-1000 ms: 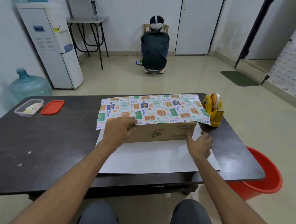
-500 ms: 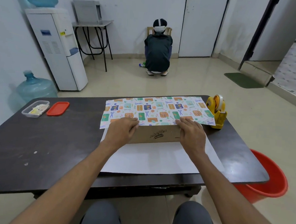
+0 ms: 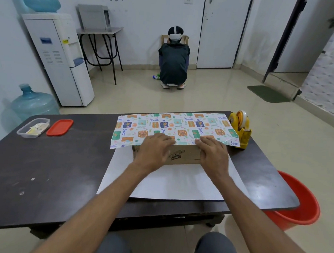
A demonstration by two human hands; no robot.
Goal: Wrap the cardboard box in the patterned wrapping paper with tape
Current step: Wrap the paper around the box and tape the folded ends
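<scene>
Here both hands, left hand [image 3: 154, 149] and right hand [image 3: 213, 153], lie flat and apart, fingers pressing the wrapping paper [image 3: 174, 126] onto the box [image 3: 184, 156] beneath them; the tape dispenser [image 3: 240, 129] stands just beyond the right hand on the counter [image 3: 62, 159].

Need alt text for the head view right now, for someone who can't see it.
The left hand and right hand press patterned wrapping paper flat over a cardboard box on a dark table. A yellow tape dispenser stands beside the paper's right edge.

Brown box [image 3: 185, 156], gift-patterned paper [image 3: 174, 126]
</scene>
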